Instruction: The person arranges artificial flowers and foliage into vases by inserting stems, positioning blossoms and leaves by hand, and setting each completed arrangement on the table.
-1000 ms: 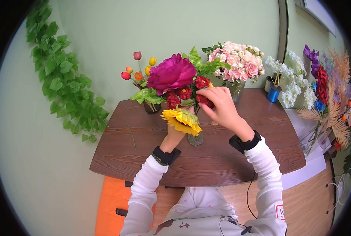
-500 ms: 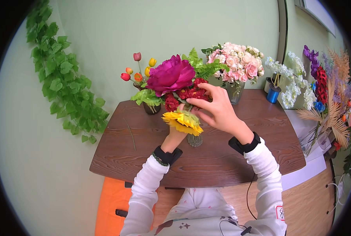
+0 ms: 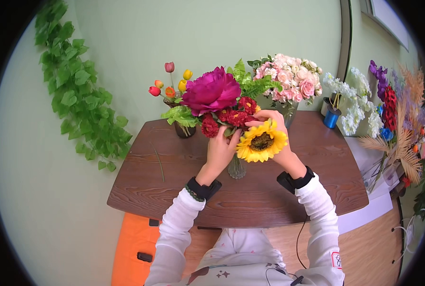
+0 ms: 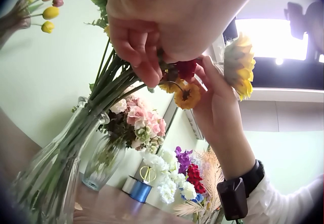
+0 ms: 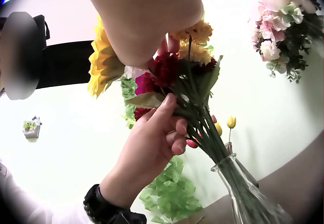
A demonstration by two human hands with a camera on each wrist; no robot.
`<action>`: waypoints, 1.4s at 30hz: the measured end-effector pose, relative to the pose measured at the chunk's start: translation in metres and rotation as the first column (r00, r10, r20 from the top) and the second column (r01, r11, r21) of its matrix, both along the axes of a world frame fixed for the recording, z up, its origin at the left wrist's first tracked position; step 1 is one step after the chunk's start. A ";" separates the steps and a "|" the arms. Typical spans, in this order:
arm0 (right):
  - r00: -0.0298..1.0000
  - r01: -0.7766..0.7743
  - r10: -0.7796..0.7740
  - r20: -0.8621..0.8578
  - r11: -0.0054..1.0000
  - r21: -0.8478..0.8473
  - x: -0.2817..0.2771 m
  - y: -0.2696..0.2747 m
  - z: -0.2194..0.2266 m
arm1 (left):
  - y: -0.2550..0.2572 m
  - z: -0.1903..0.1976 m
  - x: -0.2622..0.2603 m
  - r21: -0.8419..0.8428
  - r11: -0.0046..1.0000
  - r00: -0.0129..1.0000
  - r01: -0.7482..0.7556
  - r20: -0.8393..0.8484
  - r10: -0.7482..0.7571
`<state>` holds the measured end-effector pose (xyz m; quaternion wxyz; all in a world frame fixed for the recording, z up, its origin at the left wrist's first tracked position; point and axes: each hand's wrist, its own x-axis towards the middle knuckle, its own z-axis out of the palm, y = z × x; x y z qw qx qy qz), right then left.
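A mixed bouquet stands in a clear glass vase [image 3: 236, 168], with a large magenta peony [image 3: 212, 91], small red flowers [image 3: 233, 117] and a yellow sunflower [image 3: 262, 142]. My left hand [image 3: 220, 151] holds the green stems [image 4: 104, 84] just under the blooms, its thumb by a leaf [image 5: 147, 100] in the right wrist view. The right hand [image 3: 283, 151] has curled fingers at a red flower [image 5: 166, 69] on the bouquet's right side; the sunflower hides part of this hand in the head view. Small yellow-orange flowers [image 4: 187, 96] hang beside its fingers.
Behind stand a dark vase [image 3: 185, 130] of tulips and a glass vase of pink roses [image 3: 293, 78]. A blue ribbon spool [image 3: 332, 117] and white blossoms [image 3: 353, 102] are at the back right. A loose green stem [image 3: 158, 162] lies on the brown table [image 3: 145, 190].
The sunflower has swung right, from over the left hand to in front of the right hand, and now faces up toward me. The right hand has shifted slightly right.
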<state>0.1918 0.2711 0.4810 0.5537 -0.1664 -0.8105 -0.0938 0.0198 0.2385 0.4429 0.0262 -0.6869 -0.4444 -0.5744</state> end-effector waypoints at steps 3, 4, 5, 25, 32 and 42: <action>0.975 -0.174 0.140 -0.171 0.964 -0.202 0.002 0.006 -0.010 | -0.007 0.006 0.003 -0.089 0.995 0.998 0.045 0.042 -0.041; 0.965 -0.226 0.184 -0.186 0.944 -0.240 0.004 0.015 -0.018 | -0.007 0.006 0.003 -0.086 0.995 0.998 0.045 0.044 -0.041; 0.965 -0.226 0.185 -0.184 0.945 -0.238 0.004 0.019 -0.026 | -0.006 0.004 0.002 -0.161 0.980 0.987 0.120 0.125 -0.101; 0.963 -0.263 0.259 -0.066 0.867 -0.422 -0.004 -0.001 0.033 | 0.005 -0.017 -0.012 0.160 0.987 0.931 -0.018 -0.358 0.075; 0.987 -0.129 0.143 0.073 0.976 -0.177 -0.007 -0.023 0.040 | -0.007 -0.013 -0.003 0.171 0.985 0.971 0.008 -0.239 0.034; 0.995 -0.086 0.092 0.033 0.986 -0.142 -0.011 -0.021 0.031 | -0.015 -0.019 -0.023 -0.058 0.989 0.990 -0.137 -0.030 0.135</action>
